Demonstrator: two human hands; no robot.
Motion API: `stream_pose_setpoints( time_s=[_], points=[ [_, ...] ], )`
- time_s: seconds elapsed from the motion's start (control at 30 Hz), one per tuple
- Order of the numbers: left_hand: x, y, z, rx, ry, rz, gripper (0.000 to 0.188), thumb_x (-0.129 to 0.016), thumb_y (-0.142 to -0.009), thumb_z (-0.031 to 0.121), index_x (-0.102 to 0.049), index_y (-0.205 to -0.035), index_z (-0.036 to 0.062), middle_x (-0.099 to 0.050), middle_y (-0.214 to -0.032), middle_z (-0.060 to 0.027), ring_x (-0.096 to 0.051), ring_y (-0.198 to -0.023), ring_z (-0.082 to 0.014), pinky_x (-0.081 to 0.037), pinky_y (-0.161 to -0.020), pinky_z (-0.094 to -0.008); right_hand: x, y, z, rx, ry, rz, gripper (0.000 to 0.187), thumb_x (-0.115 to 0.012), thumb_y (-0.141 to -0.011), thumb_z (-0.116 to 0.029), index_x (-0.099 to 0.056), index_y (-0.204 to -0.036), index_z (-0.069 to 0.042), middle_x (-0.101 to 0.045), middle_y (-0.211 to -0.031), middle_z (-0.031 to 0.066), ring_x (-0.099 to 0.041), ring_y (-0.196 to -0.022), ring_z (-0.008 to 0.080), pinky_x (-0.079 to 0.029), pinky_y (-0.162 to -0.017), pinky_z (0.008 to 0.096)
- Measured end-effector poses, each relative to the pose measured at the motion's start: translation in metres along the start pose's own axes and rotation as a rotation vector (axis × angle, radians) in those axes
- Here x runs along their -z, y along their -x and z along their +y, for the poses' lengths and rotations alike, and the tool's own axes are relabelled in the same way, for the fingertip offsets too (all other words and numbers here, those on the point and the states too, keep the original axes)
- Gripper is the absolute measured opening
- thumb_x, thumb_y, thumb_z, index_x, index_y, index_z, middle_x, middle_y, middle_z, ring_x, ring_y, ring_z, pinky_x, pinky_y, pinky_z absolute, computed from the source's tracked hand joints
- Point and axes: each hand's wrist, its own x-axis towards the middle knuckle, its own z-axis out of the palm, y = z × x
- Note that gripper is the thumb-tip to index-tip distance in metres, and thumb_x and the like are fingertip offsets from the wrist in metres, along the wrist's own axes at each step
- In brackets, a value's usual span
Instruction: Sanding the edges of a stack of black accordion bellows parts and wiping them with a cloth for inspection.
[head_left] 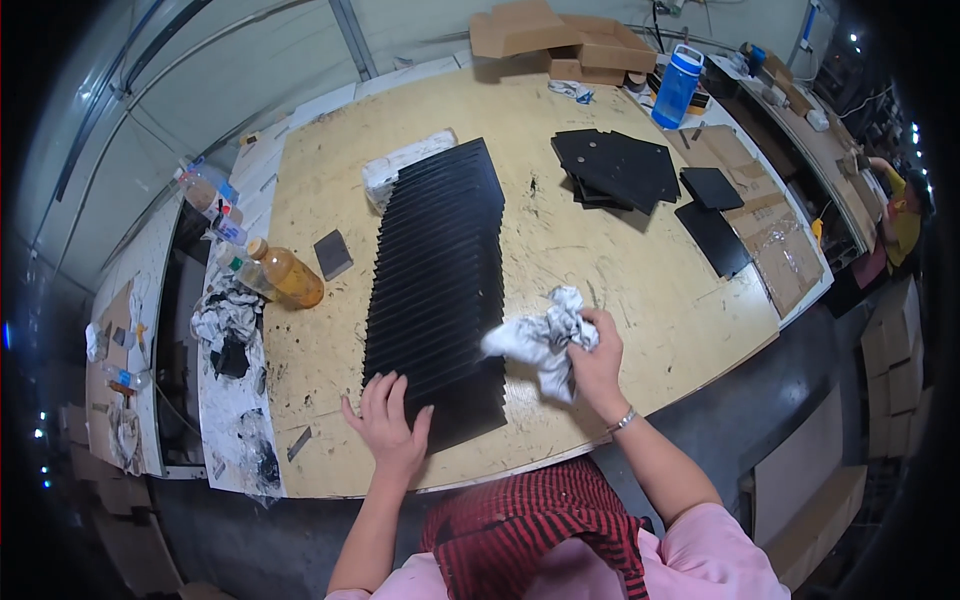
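Note:
A long black pleated bellows cover (440, 270) stretches across the pale table, its ribbed side to the left and a smooth black face to the right. My left hand (388, 420) rests on its near end with the fingers spread. In my right hand (597, 365) is a crumpled white cloth with grey smudges (540, 340), gripped at its right side. The cloth hangs just right of the bellows; whether it touches the black face I cannot tell. A white wrapped block (408, 162) lies against the bellows' far left end.
Black plates (625, 165) lie stacked at the far right, near a cardboard sheet (775, 250) and a blue bottle (678, 88). On the left stand an amber bottle (288, 275) and a small dark plate (332, 255). Open cardboard boxes (570, 40) sit at the back; another person (903, 215) works far right.

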Motion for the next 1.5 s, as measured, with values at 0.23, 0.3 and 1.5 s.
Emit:
stream_pose_setpoints(
  time_s=[0.23, 0.3, 1.5],
  points=[
    [-0.027, -0.018, 0.013, 0.017, -0.154, -0.008, 0.052, -0.061, -0.086, 0.039, -0.059, -0.13, 0.0109, -0.058, -0.134, -0.0047, -0.051, -0.127, -0.0265, -0.025, -0.112, -0.055, -0.049, 0.084, 0.02, 0.406, 0.168, -0.413, 0.056, -0.057, -0.075, 0.011, -0.059, -0.13, 0.003, -0.061, -0.126, 0.0229, -0.058, -0.115, 0.0427, -0.046, -0.103, 0.0449],
    [-0.027, -0.01, 0.007, 0.0, -0.192, 0.005, 0.053, -0.059, -0.087, 0.04, -0.06, -0.131, 0.0105, -0.058, -0.134, -0.0059, -0.052, -0.126, -0.0275, -0.027, -0.112, -0.0532, -0.016, 0.094, 0.044, 0.447, 0.181, -0.589, 0.057, -0.058, -0.074, 0.01, -0.058, -0.131, 0.003, -0.06, -0.127, 0.0233, -0.057, -0.117, 0.0426, -0.046, -0.103, 0.0446],
    [-0.027, -0.01, -0.005, -0.121, -0.224, -0.001, 0.052, -0.054, -0.083, 0.032, -0.059, -0.13, 0.0085, -0.059, -0.138, -0.0083, -0.055, -0.126, -0.0307, -0.033, -0.106, -0.0509, -0.039, 0.031, -0.013, 0.446, 0.039, -0.379, 0.055, -0.058, -0.07, 0.006, -0.066, -0.124, -0.006, -0.062, -0.123, 0.014, -0.057, -0.11, 0.0343, -0.049, -0.095, 0.0406]
  ],
)
